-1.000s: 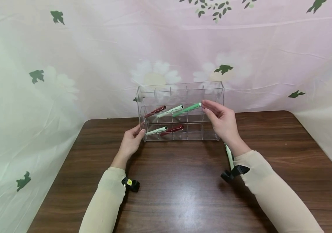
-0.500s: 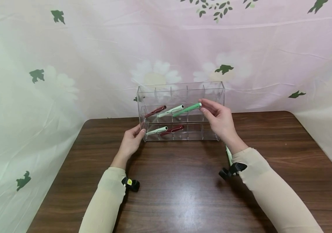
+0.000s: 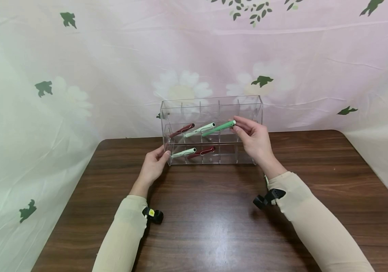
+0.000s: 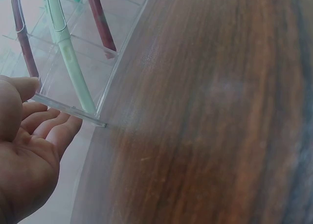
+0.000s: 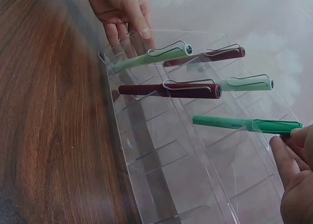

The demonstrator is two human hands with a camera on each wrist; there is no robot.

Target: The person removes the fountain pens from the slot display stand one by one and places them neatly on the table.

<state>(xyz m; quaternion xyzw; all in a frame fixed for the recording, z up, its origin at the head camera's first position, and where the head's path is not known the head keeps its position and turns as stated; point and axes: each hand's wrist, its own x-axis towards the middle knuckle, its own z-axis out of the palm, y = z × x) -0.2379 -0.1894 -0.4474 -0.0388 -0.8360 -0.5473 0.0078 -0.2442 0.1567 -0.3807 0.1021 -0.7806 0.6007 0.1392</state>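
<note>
A clear acrylic pen rack with two rows of compartments stands toward the back of the table. My left hand grips its left side panel, thumb in front and fingers behind, as the left wrist view shows. With thumb and fingertips, my right hand pinches the clip end of a bright green pen, whose other end sits in the upper row. Left of it in that row lean a pale green pen and a dark red pen. The lower row holds another pale green pen and dark red pen.
Part of a pale green object shows on the brown wooden table behind my right wrist. A floral cloth hangs right behind the rack and along both sides.
My right hand has shifted slightly left, its fingers coming from the tip of the bright green pen to around its end. The left hand and the rack stay in place.
</note>
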